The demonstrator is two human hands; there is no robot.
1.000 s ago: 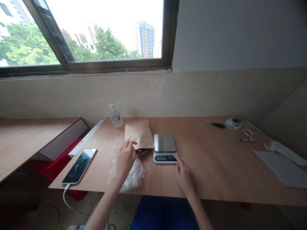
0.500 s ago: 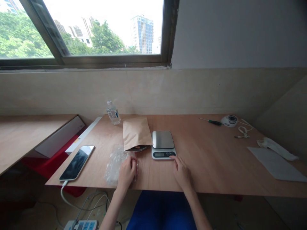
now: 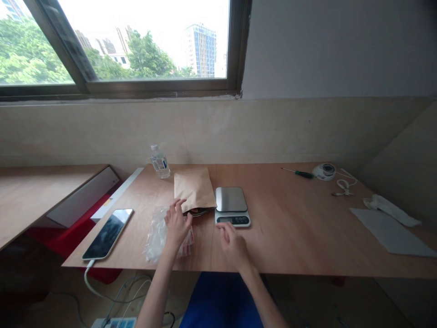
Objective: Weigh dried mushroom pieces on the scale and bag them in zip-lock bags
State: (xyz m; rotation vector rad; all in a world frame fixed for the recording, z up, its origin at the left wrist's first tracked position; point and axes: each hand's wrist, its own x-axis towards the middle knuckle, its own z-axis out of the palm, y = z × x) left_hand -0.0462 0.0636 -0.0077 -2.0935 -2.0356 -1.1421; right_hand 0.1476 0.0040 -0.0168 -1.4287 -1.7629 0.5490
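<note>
My left hand (image 3: 177, 225) is open with its fingers spread, just in front of the mouth of a brown paper bag (image 3: 193, 187). Under and beside that hand lie clear plastic bags (image 3: 155, 239), some with red edges. My right hand (image 3: 234, 243) is closed, fingers curled together, with no object showing in it. Its fingertips are at the front left edge of a white digital kitchen scale (image 3: 233, 221) with a bare metal plate (image 3: 231, 199). Those fingers cover part of the scale's display. The bag lies flat, its slightly gaping mouth towards me; its contents are hard to make out.
A water bottle (image 3: 160, 163) stands behind the paper bag. On the left a phone (image 3: 108, 234) is plugged into a white cable (image 3: 89, 275). At the far right are a screwdriver (image 3: 303, 174), a dome camera (image 3: 323, 171), a white sheet (image 3: 389, 230) and a white wrapped item (image 3: 392, 209).
My left hand has let go of the plastic bags and spread its fingers, moving up towards the paper bag. My right hand has slid left along the scale's front, away from its buttons.
</note>
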